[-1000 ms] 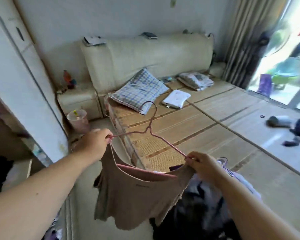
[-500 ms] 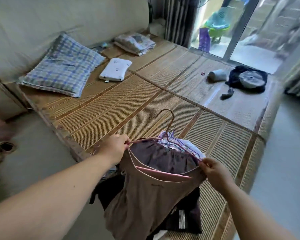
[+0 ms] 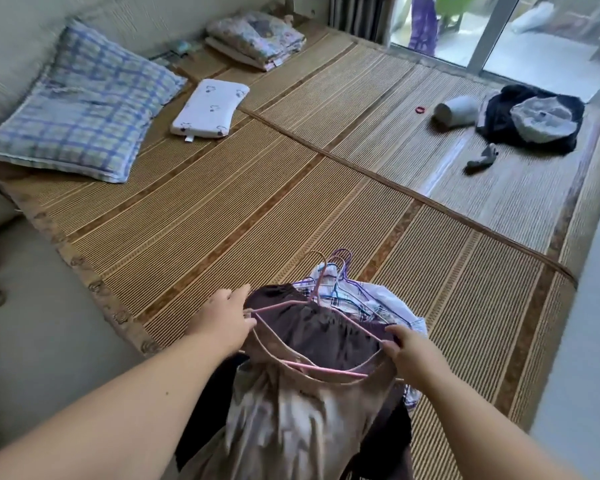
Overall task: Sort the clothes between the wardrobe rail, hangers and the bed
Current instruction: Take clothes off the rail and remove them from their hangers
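Note:
A light brown top [image 3: 291,420] hangs on a pink wire hanger [image 3: 321,368], low over a pile of clothes [image 3: 329,327] with several more hangers at the bed's near edge. My left hand [image 3: 222,318] grips the hanger's left end together with the top's neckline. My right hand [image 3: 404,348] pinches the right end. The bed [image 3: 257,202] is covered with woven bamboo mats. The wardrobe rail is out of view.
A plaid pillow [image 3: 84,105], a small white pillow [image 3: 210,107] and folded bedding [image 3: 257,39] lie near the headboard. Dark clothes [image 3: 530,117] and a grey roll [image 3: 456,110] lie at the far right. Bare floor runs along both sides of the bed.
I have turned from the wardrobe side toward the bed. Both hands have lowered the brown top on its hanger onto the clothes pile at the bed's near edge.

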